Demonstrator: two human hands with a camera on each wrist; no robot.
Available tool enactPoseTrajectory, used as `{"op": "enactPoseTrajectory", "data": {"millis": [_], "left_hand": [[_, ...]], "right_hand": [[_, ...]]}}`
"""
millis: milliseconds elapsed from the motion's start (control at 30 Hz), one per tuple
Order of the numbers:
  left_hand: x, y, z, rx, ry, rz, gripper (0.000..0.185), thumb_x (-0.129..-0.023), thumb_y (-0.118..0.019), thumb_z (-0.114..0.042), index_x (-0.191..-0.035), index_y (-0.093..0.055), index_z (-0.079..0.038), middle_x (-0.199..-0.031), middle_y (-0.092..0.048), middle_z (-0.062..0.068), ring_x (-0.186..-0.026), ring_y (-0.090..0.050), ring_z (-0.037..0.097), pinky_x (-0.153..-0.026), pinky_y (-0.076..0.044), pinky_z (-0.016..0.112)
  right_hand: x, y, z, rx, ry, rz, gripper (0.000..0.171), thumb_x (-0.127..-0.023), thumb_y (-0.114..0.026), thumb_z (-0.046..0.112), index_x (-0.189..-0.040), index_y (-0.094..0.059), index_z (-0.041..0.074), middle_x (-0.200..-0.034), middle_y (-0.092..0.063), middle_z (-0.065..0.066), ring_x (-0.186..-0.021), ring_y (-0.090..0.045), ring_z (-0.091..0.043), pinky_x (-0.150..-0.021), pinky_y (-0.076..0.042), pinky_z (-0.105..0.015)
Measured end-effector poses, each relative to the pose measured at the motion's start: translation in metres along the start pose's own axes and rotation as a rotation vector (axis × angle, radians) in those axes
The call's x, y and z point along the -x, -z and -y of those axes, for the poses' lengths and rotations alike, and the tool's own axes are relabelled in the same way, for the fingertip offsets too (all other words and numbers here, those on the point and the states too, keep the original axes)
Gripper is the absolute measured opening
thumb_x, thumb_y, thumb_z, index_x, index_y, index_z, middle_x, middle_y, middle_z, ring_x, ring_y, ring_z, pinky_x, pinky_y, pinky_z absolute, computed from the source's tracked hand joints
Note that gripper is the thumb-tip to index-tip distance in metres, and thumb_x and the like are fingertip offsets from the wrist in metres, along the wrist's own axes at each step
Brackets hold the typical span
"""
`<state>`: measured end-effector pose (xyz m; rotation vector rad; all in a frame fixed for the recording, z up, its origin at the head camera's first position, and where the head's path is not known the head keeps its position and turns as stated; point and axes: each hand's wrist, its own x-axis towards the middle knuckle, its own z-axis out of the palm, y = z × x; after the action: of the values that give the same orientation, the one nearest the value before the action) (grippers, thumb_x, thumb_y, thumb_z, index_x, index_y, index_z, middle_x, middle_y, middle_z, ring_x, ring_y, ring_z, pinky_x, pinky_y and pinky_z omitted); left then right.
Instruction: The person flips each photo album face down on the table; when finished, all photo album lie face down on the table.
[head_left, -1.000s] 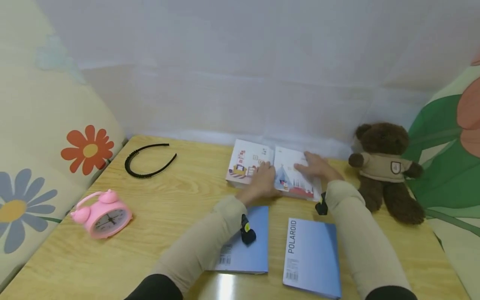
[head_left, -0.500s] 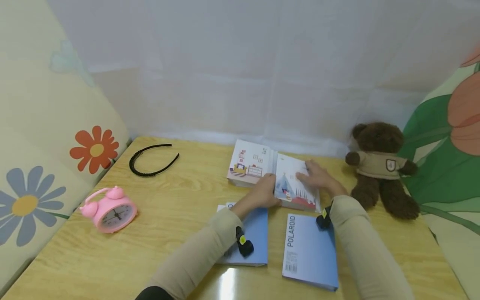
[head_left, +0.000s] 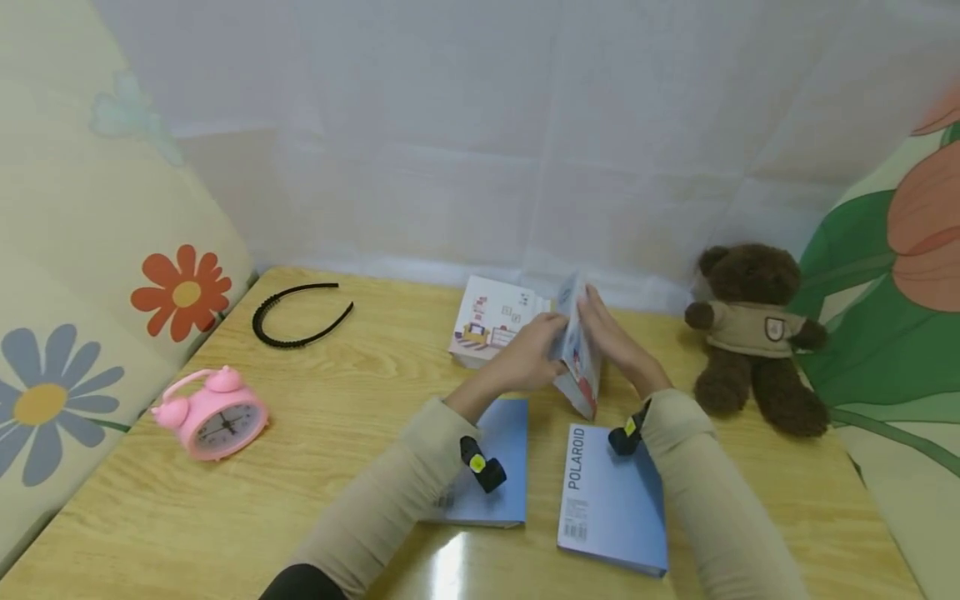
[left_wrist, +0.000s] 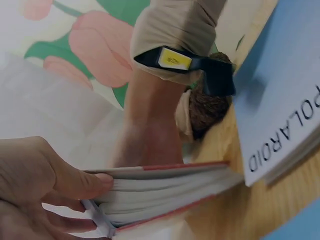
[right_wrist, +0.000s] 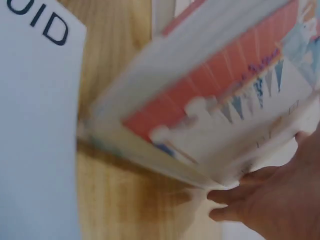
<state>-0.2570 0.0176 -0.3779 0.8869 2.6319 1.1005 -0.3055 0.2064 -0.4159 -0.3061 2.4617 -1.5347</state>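
Note:
A thick photo album with a white and red illustrated cover [head_left: 576, 360] stands tilted up on its edge between my hands. My left hand [head_left: 528, 354] grips it from the left; in the left wrist view the thumb [left_wrist: 95, 184] lies at the page edges and the fingers are round the far side. My right hand [head_left: 618, 342] rests against the right cover with fingers straight, as the right wrist view also shows at the cover's edge [right_wrist: 225, 100]. A second illustrated album [head_left: 491, 317] lies flat just left of it.
Two blue POLAROID albums [head_left: 615, 508] lie nearer me, the left one [head_left: 502, 467] partly under my left forearm. A brown teddy bear [head_left: 757, 333] sits right. A black headband [head_left: 300, 317] and a pink alarm clock [head_left: 217, 417] are left.
The right illustrated album lay flat and now stands tilted up on edge. My left hand left the other album and took hold of this one; my right hand moved to its outer side.

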Motion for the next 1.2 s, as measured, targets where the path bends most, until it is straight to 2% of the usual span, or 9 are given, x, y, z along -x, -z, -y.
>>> {"op": "enactPoseTrajectory", "data": {"millis": [100,300,467,567,733,833,967,1067,1200], "left_hand": [[-0.002,0.002,-0.011,-0.043,-0.024,0.031,0.075,-0.083,-0.07,0.005,-0.15,-0.035,0.003,-0.15,-0.037,0.025,-0.13,-0.047,0.036,-0.108,-0.043,0.044],[-0.012,-0.01,-0.036,-0.246,-0.04,0.09,0.075,-0.087,-0.071,-0.005,-0.152,-0.035,0.0,-0.154,-0.033,0.024,-0.138,-0.036,0.037,-0.112,-0.037,0.044],[-0.018,-0.028,-0.04,-0.312,-0.041,0.073,0.072,-0.088,-0.074,-0.015,-0.151,-0.04,-0.007,-0.156,-0.031,0.021,-0.141,-0.027,0.038,-0.114,-0.034,0.045],[-0.019,-0.034,-0.037,-0.262,-0.021,0.032,0.078,-0.085,-0.077,-0.015,-0.152,-0.039,-0.005,-0.157,-0.027,0.021,-0.14,-0.027,0.037,-0.111,-0.039,0.044],[-0.016,-0.039,-0.021,-0.004,0.059,-0.061,0.106,-0.073,-0.087,-0.014,-0.156,-0.022,-0.002,-0.154,-0.031,0.02,-0.134,-0.039,0.033,-0.108,-0.042,0.043],[-0.014,-0.045,-0.005,0.115,0.086,-0.04,0.106,-0.068,-0.091,-0.013,-0.153,-0.028,-0.006,-0.145,-0.044,0.015,-0.129,-0.047,0.031,-0.109,-0.041,0.045],[-0.016,-0.06,0.014,0.219,0.076,0.047,0.097,-0.069,-0.091,-0.011,-0.15,-0.038,-0.014,-0.14,-0.054,0.008,-0.128,-0.051,0.027,-0.11,-0.039,0.045],[-0.018,-0.068,0.02,0.25,0.094,0.071,0.097,-0.071,-0.09,-0.013,-0.151,-0.036,-0.017,-0.141,-0.055,0.009,-0.128,-0.052,0.027,-0.109,-0.04,0.045],[-0.02,-0.069,0.018,0.177,0.131,0.054,0.099,-0.07,-0.09,-0.018,-0.152,-0.035,-0.011,-0.137,-0.057,0.013,-0.122,-0.056,0.029,-0.104,-0.045,0.045]], "right_hand": [[0.002,0.005,0.003,-0.044,-0.015,-0.012,0.07,-0.106,-0.014,0.052,-0.159,0.011,0.014,-0.165,0.01,-0.01,-0.15,0.005,-0.03,-0.12,0.001,-0.052],[0.017,0.025,0.005,-0.117,-0.148,0.017,0.072,-0.101,-0.024,0.062,-0.156,0.017,0.038,-0.164,0.003,-0.02,-0.134,-0.031,-0.057,-0.105,-0.033,-0.068],[0.025,0.035,0.002,-0.126,-0.165,0.007,0.077,-0.102,-0.038,0.055,-0.155,0.016,0.041,-0.164,0.003,-0.019,-0.129,-0.042,-0.055,-0.099,-0.045,-0.062],[0.025,0.036,0.0,-0.143,-0.157,0.001,0.074,-0.104,-0.039,0.049,-0.156,0.013,0.041,-0.163,-0.005,-0.022,-0.127,-0.044,-0.054,-0.098,-0.045,-0.062],[0.025,0.04,-0.001,-0.154,-0.162,-0.011,0.07,-0.105,-0.037,0.045,-0.157,0.01,0.041,-0.161,-0.016,-0.024,-0.124,-0.048,-0.053,-0.098,-0.046,-0.061],[0.025,0.04,-0.001,-0.145,-0.171,-0.016,0.07,-0.105,-0.036,0.046,-0.157,0.01,0.042,-0.161,-0.016,-0.022,-0.124,-0.049,-0.051,-0.098,-0.046,-0.06],[0.025,0.038,0.0,-0.149,-0.186,-0.022,0.069,-0.105,-0.038,0.047,-0.157,0.008,0.044,-0.161,-0.016,-0.022,-0.123,-0.049,-0.049,-0.099,-0.046,-0.059],[0.026,0.039,-0.001,-0.174,-0.194,-0.034,0.067,-0.105,-0.037,0.045,-0.157,0.006,0.044,-0.162,-0.016,-0.02,-0.125,-0.048,-0.047,-0.099,-0.046,-0.057],[0.03,0.041,-0.006,-0.279,-0.176,-0.067,0.063,-0.108,-0.034,0.036,-0.159,0.003,0.037,-0.162,-0.017,-0.019,-0.118,-0.052,-0.034,-0.092,-0.05,-0.042]]}}
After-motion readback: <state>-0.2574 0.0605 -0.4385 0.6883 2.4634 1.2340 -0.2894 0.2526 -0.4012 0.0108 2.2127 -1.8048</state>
